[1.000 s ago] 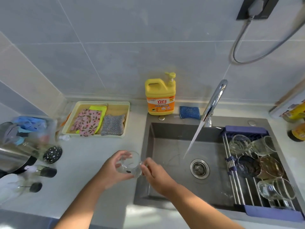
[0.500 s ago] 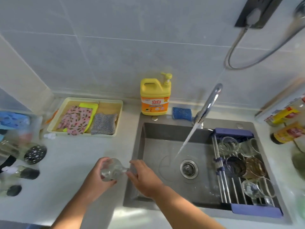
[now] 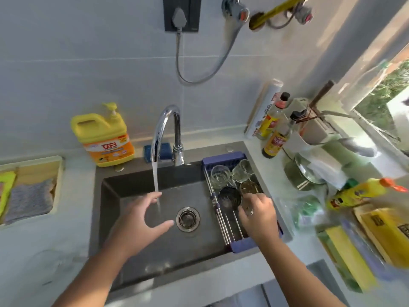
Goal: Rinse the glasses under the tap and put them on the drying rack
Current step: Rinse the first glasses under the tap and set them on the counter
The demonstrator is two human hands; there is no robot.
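After the glass point(image 3: 249, 191) had crossed from the nine-o'clock edge of the sink point(image 3: 115, 196), my right hand point(image 3: 260, 218) clamped fingers round it above the three-o'clock drying rack point(image 3: 223, 157), nearly placed, fingers apart on my left hand point(image 3: 141, 220).

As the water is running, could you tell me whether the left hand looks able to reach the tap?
Probably yes. The left hand is open, holds nothing, and hovers over the sink beside the stream, just below the tap; nothing stands between them. The right hand holds a glass.
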